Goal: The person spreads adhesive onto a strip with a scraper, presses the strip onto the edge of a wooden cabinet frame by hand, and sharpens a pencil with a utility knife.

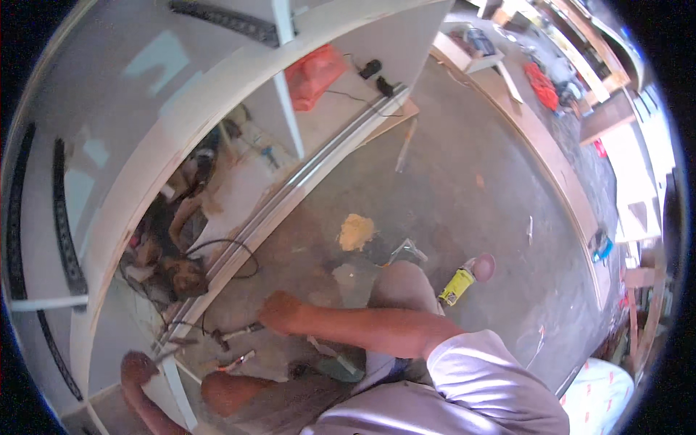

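My right hand point(281, 313) is closed around the handle of a hammer point(241, 331), whose dark head points left toward the cabinet's lower edge. At the lower left, my left hand point(138, 367) is closed beside the white cabinet's upright panel point(176, 391). A slim grey piece point(167, 353) sticks out from its fingers toward the hammer; its kind is too blurred to tell. Below the hammer, a small orange-and-white tool point(238, 362) lies near my knee.
A metal track point(290, 190) runs along the cabinet's front edge. Inside lie a red bag point(313, 76), cables and a cluttered heap of tools point(185, 275). On the floor are a yellow-green angle grinder point(457, 287), a tan powder patch point(357, 232) and a long board point(536, 152).
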A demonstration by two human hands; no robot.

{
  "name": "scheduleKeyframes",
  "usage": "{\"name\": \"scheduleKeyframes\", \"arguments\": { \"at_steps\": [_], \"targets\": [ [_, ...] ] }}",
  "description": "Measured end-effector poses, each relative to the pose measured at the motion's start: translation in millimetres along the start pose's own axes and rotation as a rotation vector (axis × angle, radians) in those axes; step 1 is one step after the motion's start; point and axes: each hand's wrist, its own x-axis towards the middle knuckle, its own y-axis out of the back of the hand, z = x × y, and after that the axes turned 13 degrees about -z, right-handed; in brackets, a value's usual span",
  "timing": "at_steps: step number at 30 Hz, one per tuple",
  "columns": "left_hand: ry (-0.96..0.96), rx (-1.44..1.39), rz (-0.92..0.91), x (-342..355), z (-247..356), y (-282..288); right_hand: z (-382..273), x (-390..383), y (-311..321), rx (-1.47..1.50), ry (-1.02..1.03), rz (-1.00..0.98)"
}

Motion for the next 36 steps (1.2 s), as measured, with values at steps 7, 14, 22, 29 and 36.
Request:
{"name": "scheduleKeyframes", "arguments": {
  "at_steps": [7, 14, 22, 29, 36],
  "targets": [
    [-0.169, -0.512, -0.148, -19.2, 201.0, 128.2, 2.4, -3.3, 5.0, 0.061, 0.218, 0.534],
    [-0.377, -0.701, -0.232, 44.8, 248.9, 134.7, -6.0, 1.1, 22.1, 0.162, 0.080, -0.076],
    [-0.389, -0.890, 0.170, 70.7, 272.2, 135.3, 80.9, 28.9, -40.5, 0.188, -0.128, -0.137],
    [-0.209, -0.726, 0.277, 95.6, 244.6, 97.1, 95.7, 34.2, -72.1, 0.207, -0.245, -0.461],
    [-0.317, -0.630, 0.264, 125.0, 273.7, 79.1, 116.0, 29.7, -95.9, 0.280, -0.286, -0.368]
  ]
}}
